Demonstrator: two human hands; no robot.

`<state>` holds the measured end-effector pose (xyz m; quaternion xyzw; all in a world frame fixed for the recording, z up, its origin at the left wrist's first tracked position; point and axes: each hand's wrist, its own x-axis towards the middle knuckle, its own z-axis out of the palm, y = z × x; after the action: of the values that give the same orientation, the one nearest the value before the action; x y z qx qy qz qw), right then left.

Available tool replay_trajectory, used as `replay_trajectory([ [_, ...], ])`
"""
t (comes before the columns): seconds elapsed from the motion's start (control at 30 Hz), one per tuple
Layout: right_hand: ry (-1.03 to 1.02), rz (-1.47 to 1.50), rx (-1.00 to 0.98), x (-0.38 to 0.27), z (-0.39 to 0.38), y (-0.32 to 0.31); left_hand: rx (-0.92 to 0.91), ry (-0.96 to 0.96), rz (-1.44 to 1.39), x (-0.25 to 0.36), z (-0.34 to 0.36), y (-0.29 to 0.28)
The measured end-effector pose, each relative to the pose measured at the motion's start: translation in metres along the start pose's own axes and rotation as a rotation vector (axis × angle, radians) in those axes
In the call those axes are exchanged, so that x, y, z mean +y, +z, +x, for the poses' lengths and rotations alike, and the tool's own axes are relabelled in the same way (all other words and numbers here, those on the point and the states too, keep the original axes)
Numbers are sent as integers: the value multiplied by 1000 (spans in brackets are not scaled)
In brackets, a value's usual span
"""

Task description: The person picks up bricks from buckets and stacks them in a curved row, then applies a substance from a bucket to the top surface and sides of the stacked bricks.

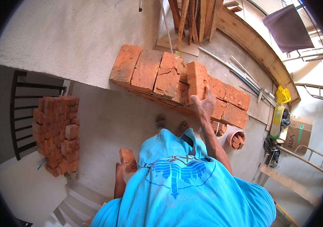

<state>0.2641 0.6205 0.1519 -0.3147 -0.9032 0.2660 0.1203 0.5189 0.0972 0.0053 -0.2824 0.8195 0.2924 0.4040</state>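
An orange-red brick is gripped in my left hand, low at my left side. My right hand reaches forward and is closed around the near end of another brick. That brick is on top of a long stack of bricks in front of me, and stands higher than its neighbours. Beside it lies a brick with cracks across its face. I cannot see the fingers on the far side of either held brick.
At the left, a piled brick heap stands by a black metal railing. Buckets, one a pink-rimmed bucket, hold brick pieces near my right forearm. Timber planks, pipes, a cardboard box and a yellow bag lie beyond.
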Motion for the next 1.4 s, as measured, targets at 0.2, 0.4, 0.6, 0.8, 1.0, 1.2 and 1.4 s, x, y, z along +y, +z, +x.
replay_trajectory([
  [0.2,-155,42,-32,1,-10,22,-27,106,135,24,11,-17],
  [0.4,-344,12,-53,34,1,1,-38,229,74,18,4,-8],
  [0.6,-543,-56,-127,3,57,-6,-32,112,-38,10,-8,-2],
  [0.8,-709,-116,-252,18,72,-10,-28,-10,-98,6,-20,9],
  [1.0,-822,-167,-300,17,60,-15,-60,-73,-191,19,-24,44],
  [1.2,-949,-300,-300,60,27,-2,-115,-76,-262,53,-18,77],
  [1.4,-945,-232,-303,46,22,4,-129,-99,-271,65,-17,73],
])
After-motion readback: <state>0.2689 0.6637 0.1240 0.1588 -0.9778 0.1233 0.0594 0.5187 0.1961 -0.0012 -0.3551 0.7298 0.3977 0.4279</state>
